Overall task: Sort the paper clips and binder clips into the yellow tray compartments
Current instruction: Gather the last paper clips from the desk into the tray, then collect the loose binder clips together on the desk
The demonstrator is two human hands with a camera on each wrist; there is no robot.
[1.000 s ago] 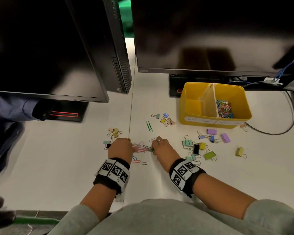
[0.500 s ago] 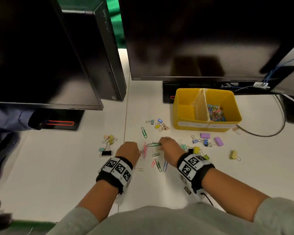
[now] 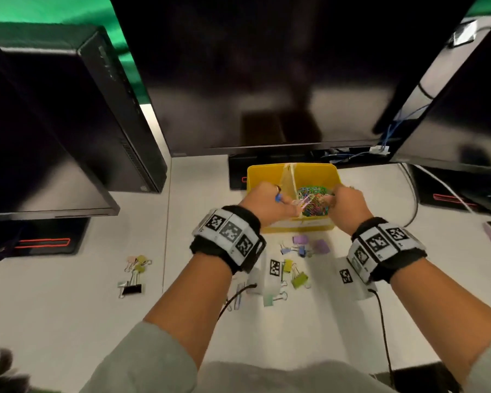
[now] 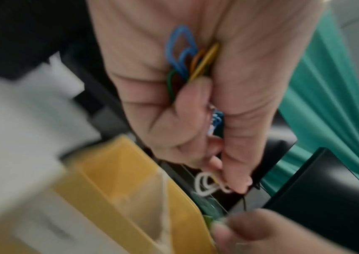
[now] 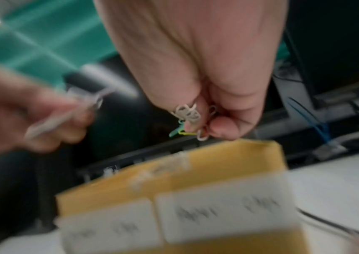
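Right now my left hand [image 4: 174,110] is curled into a fist around a bunch of paper clips [image 4: 187,58] — blue, green, orange and yellow in the palm, a white one sticking out by the fingertips [image 4: 237,182]. From the head view that hand sits over the tray [image 3: 267,173], about at the divider [image 3: 289,180]. My right hand [image 5: 207,82] is bunched too, pinching a few clips: white ones against the fingers, a teal and a yellow one poking out below. It hangs over the tray's right compartment, where a heap of coloured clips [image 3: 315,202] lies; the left compartment shows only yellow wall.

Two white labels [image 5: 224,213] run along the tray's front wall, handwritten, but too blurred for me to read. Both wristbands [image 3: 228,234] carry black-and-white square code markers.

Binder clips [image 3: 299,279] lie on the white desk [image 3: 68,321] just in front of the tray, purple, blue, yellow and green; another small group [image 3: 133,275] lies well off to the left. Dark monitors [image 3: 267,75] stand behind
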